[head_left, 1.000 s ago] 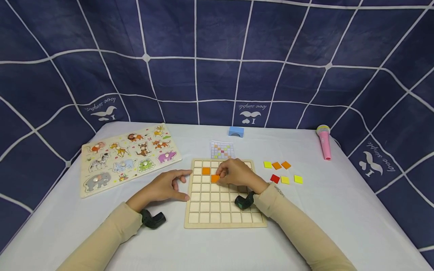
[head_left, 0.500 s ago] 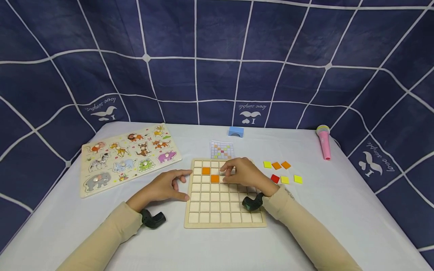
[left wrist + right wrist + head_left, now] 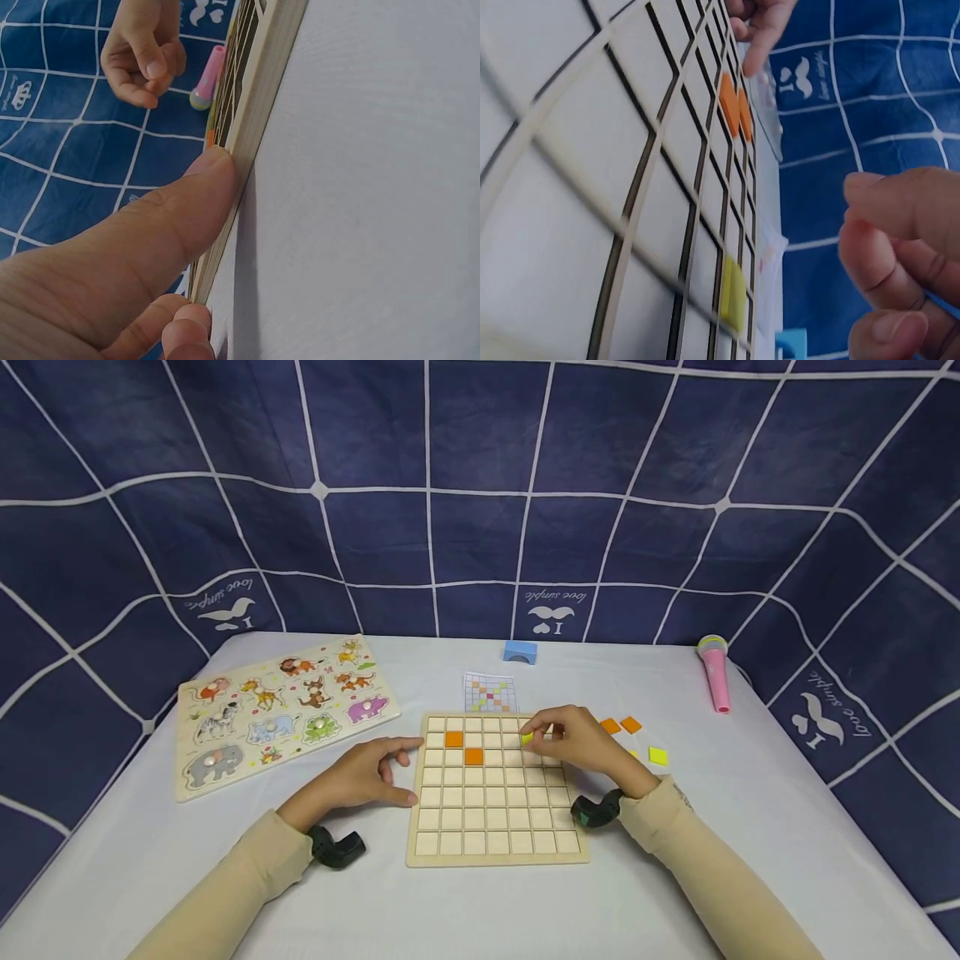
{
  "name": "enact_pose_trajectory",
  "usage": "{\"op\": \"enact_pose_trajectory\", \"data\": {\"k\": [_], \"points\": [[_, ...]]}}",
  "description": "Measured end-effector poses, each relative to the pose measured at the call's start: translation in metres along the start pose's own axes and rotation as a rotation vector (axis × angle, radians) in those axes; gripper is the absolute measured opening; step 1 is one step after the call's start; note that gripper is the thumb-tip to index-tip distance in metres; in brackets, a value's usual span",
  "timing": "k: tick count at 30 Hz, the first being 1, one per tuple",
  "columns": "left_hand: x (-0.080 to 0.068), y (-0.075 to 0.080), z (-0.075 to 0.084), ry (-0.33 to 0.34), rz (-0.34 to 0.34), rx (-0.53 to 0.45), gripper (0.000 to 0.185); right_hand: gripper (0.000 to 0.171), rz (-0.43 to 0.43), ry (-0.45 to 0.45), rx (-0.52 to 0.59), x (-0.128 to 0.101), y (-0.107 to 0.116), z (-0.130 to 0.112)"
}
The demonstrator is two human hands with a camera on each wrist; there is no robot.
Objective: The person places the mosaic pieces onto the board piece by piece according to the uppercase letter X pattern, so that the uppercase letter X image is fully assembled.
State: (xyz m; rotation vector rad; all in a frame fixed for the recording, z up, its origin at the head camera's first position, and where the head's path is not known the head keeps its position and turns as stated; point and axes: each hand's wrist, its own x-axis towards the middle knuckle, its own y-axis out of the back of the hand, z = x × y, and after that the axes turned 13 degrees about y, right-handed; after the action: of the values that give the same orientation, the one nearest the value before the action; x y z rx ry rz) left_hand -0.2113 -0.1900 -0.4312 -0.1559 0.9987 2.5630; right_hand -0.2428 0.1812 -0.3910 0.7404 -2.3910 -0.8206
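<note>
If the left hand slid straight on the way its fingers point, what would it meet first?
The left hand points right, with its thumb already against the left edge of the wooden grid board. That edge would likely come first; above it, the two orange tiles.

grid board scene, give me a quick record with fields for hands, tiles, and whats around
board: wooden grid board on a white table
tiles placed: two orange tiles, one yellow tile
right hand: fingers curled at the yellow tile; grip cannot be told
left hand: open, thumb against the board's left edge
loose tiles: right of the board
around: animal puzzle, pattern card, blue block, pink microphone
</note>
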Motion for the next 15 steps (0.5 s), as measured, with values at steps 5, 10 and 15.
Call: {"op": "enact_pose_trajectory", "data": {"k": [5,10,15], "points": [[0.0,0.0,0.001,-0.003,0.004,-0.001,0.088,0.014,0.047,-0.011,0.016,-0.014,0.014,0.005],[-0.001,0.0,0.001,-0.006,0.004,0.002,0.088,0.013,0.092,-0.035,0.023,-0.028,0.026,0.011],[-0.001,0.001,0.001,-0.006,0.002,0.002,0.088,0.013,0.135,-0.056,-0.009,-0.042,0.036,0.02]]}}
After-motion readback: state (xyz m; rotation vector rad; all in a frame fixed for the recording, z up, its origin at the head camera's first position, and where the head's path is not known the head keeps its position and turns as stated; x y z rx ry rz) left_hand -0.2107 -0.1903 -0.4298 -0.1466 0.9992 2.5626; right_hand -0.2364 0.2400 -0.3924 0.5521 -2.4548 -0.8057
